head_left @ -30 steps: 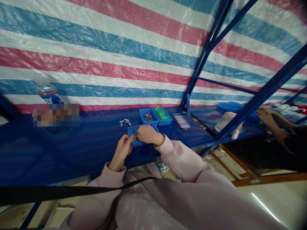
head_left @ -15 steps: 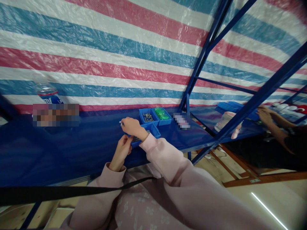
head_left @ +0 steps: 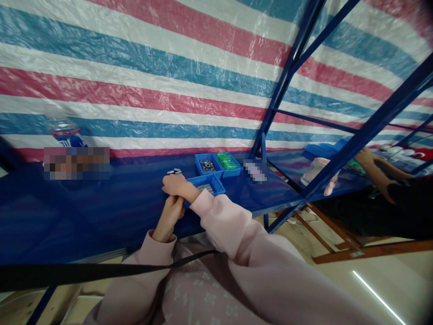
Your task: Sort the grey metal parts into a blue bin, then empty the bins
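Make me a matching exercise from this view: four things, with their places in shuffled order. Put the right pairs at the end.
1. right hand
2. grey rod-like pieces
3. green pieces
4. clear bottle

A. in the rear right blue bin
B. in front of the striped sheet, at the picture's left
C. in the front blue bin, nearest the person
D. directly above the left hand in the picture

Pairs: 1-D, 2-C, 3-A, 4-B

The open blue tray (head_left: 219,186) sat level, grey rods (head_left: 204,188) lying inside; small silver pieces (head_left: 174,171) lay loose nearby.
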Motion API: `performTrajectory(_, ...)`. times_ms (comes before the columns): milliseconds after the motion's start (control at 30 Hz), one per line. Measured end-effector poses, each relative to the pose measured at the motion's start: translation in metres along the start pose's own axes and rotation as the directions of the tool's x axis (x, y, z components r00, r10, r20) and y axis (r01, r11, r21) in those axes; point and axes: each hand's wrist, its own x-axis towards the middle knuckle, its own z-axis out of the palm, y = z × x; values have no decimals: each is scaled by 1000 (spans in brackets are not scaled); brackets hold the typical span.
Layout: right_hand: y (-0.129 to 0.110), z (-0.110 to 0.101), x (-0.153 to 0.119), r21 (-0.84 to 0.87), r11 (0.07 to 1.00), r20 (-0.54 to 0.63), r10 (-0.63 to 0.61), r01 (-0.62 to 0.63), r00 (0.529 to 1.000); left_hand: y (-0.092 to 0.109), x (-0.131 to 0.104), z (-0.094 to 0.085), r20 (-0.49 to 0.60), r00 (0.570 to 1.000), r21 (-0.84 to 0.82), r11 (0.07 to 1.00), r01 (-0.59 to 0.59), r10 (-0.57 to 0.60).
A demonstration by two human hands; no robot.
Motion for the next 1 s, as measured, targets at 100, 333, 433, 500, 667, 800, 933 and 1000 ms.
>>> performTrajectory(100, 1, 4, 0, 18, 994, -65, -104, 106, 992, 1, -3, -1, 25, 999, 17, 999, -43, 42)
performTrajectory(333, 7, 12, 10, 107, 943, -150, -298, 315, 943, -1, -2, -2, 18, 995, 62, 994, -94, 93)
performTrajectory(433, 6, 11, 9, 91, 957, -122, -263, 275, 957, -4, 2, -2, 10, 997, 48, 996, -74, 74)
performTrajectory(500, 4, 9, 7, 80, 970, -65, -225, 230, 972, -4, 3, -2, 13, 998, 36, 997, -61, 61)
performTrajectory(667, 2, 5, 2, 86, 975, -36, -204, 206, 978, -3, 1, -2, 7, 998, 43, 997, -70, 69)
performTrajectory(800, 3, -1, -6, 66, 963, -171, -249, 263, 953, 0, -1, 0, 4, 997, 18, 997, -75, 75)
performTrajectory(933, 15, -10, -24, 117, 958, -364, -203, 261, 909, 2, 0, 0, 19, 999, -46, 998, -34, 35)
performTrajectory(1000, 27, -15, -37, 180, 955, -426, -140, 236, 894, 0, 3, 0, 21, 1000, -56, 998, -8, 9)
